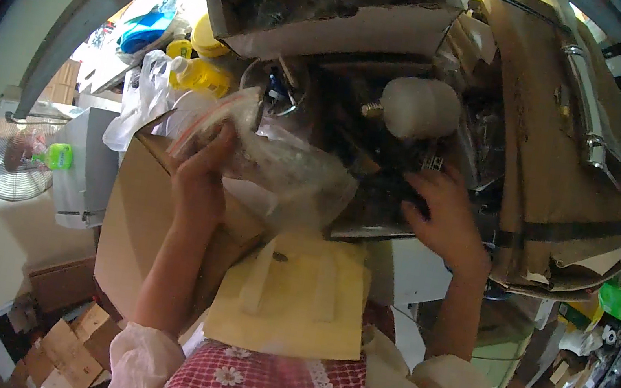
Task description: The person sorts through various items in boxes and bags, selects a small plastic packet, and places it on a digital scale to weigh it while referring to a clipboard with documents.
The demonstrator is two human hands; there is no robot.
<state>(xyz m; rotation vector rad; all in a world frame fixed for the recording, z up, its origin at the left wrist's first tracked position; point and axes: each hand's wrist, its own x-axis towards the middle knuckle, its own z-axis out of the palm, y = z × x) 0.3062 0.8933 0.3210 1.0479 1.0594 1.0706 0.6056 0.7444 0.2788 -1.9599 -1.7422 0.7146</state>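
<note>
My left hand (208,160) is closed on the top of a clear zip bag (282,166) with a reddish strip along its mouth. The bag hangs to the right of the hand, and its contents are too blurred to tell. My right hand (442,216) reaches over dark, glossy packages (384,204) in the open box, thumb and fingers apart. A small printed label (432,162) lies by its fingertips. Just beyond sits a white bulb (422,108) with a brass screw end. Behind the bag stands a clear container (281,91) with pen-like items.
A long open carton (333,30) stands at the back. To the right, a metal wrench-like tool (589,106) lies on brown cardboard (556,197). Yellow bottles (204,76) and a fan (13,160) are left. A pale yellow piece with two straps (295,303) covers my front.
</note>
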